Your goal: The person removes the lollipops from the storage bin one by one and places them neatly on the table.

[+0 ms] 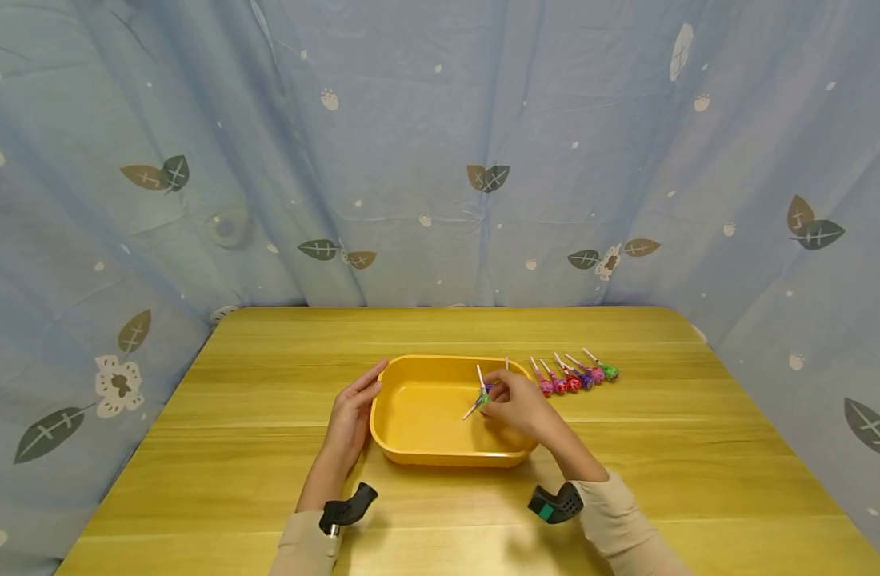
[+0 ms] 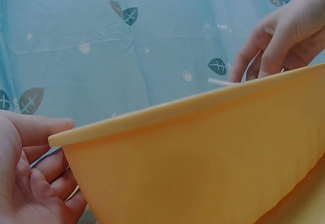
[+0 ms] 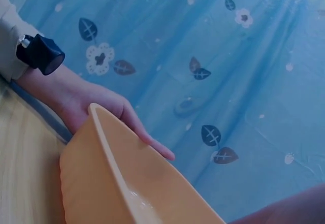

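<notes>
Pinched a green-wrapped lollipop (image 1: 484, 398) between thumb and fingertips of the right hand (image 1: 518, 402) inside the right half of a yellow tray (image 1: 447, 460), while steadying its left end with loosely extended, unclamped fingers of the left hand (image 1: 350, 416). Appeared to be arranging sweets in the tray, probably needing next to part the pinch without dragging a second white stick (image 1: 470, 411) close by. Worked before a blue curtain (image 1: 411, 120), separated by the raised right rim from a row of lollipops (image 1: 573, 383) on the wooden table (image 1: 195, 448).
</notes>
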Motion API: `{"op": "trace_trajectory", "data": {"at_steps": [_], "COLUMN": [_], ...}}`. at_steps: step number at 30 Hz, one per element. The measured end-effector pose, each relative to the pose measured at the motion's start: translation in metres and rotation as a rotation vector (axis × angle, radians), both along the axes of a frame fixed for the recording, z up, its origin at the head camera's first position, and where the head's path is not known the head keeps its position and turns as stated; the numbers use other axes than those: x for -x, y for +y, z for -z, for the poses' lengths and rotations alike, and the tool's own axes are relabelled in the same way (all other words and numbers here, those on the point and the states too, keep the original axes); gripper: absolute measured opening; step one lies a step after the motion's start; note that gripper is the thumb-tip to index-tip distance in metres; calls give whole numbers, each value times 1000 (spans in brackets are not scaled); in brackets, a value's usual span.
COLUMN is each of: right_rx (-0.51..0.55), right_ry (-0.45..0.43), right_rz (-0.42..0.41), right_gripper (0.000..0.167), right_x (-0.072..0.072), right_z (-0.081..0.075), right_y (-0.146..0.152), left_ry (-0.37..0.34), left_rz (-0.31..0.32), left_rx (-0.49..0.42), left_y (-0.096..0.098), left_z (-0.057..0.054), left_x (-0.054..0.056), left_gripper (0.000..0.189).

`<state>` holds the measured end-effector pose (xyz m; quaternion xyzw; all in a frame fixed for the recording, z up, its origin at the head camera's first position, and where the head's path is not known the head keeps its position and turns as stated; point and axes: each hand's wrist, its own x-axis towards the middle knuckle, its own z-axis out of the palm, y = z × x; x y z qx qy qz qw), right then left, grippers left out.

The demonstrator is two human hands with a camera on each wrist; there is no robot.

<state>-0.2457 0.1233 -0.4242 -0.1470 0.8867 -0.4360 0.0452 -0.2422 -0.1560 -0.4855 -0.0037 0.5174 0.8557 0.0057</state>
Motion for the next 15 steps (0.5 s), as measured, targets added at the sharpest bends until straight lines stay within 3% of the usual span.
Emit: {"op": "trace_trajectory", "data": {"at_steps": [15], "right_rx": [92], "right_ry": [17], "right_rz": [108], "right_gripper": [32], "right_x": [0], "right_z": [-14], "right_y": [27], "left_ry": [5], "left_rz": [7], "left_rx": [8], "left_y": [-1], "left_z": [0], "left_x": [0], "left_gripper": [44]}}
